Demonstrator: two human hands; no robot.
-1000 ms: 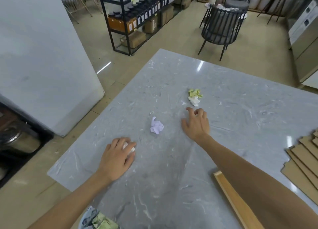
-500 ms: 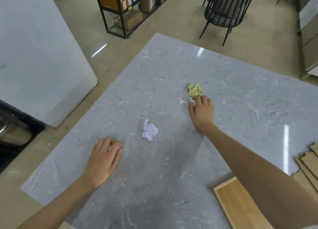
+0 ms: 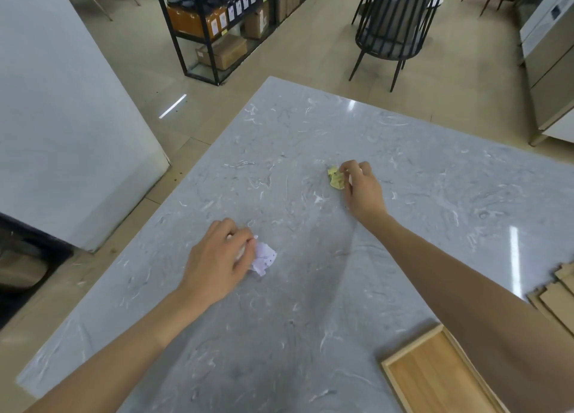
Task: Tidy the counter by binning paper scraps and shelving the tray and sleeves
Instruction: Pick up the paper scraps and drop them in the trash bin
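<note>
On the grey marble counter (image 3: 310, 319), my left hand (image 3: 219, 262) curls its fingers onto a crumpled purple paper scrap (image 3: 264, 258); something white shows between those fingers. Further back, my right hand (image 3: 363, 192) pinches a crumpled yellow paper scrap (image 3: 336, 179) that still touches the counter. A wooden tray (image 3: 435, 378) lies at the near right corner, partly under my right forearm. Flat brown cardboard sleeves (image 3: 556, 291) are stacked at the right edge, cut off by the frame.
A white panel (image 3: 62, 117) stands left of the counter. Beyond it are a black shelf rack (image 3: 223, 18) with bottles and boxes, a black slatted chair (image 3: 394, 24), and steel cabinets (image 3: 549, 55) at the far right. Tan floor surrounds the counter.
My left hand moved right from the counter's near left onto the purple scrap. My right hand reached further and closed its fingers on the yellow scrap. The view shifted.
</note>
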